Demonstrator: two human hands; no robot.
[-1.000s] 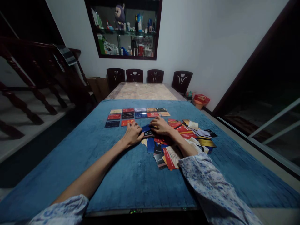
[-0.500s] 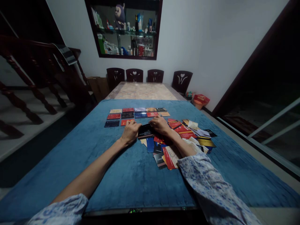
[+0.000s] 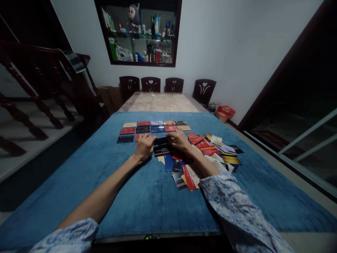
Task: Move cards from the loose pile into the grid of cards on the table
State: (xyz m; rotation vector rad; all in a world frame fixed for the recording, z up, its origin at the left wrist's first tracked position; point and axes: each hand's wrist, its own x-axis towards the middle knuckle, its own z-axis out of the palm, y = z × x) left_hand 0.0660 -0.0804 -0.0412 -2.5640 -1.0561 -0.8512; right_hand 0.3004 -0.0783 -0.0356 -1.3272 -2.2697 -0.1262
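Observation:
My left hand point(image 3: 144, 147) is closed, its fingertips pinching the left end of a black card point(image 3: 161, 140). My right hand point(image 3: 180, 141) is closed on the card's right end, so the card spans the gap between both hands, tilted. Just below it another dark card with pale print point(image 3: 162, 151) shows at the edge of a loose pile. That pile of mixed cards, including a red and cream card point(image 3: 191, 176) and a blue card point(image 3: 169, 163), lies under and around my right forearm. Beyond my hands, cards stand in neat rows, among them a dark blue card point(image 3: 125, 139) and a red card point(image 3: 127, 131).
A blue cloth point(image 3: 105, 186) covers the near part of the table, with a bare marble-like top point(image 3: 160, 102) behind. Several dark chairs point(image 3: 204, 90) line the far end. To the right, more loose cards spread out, with a gold card point(image 3: 231, 159) among them.
My hands have shifted slightly, and more of the black card between them shows now. The rows and the loose pile look the same.

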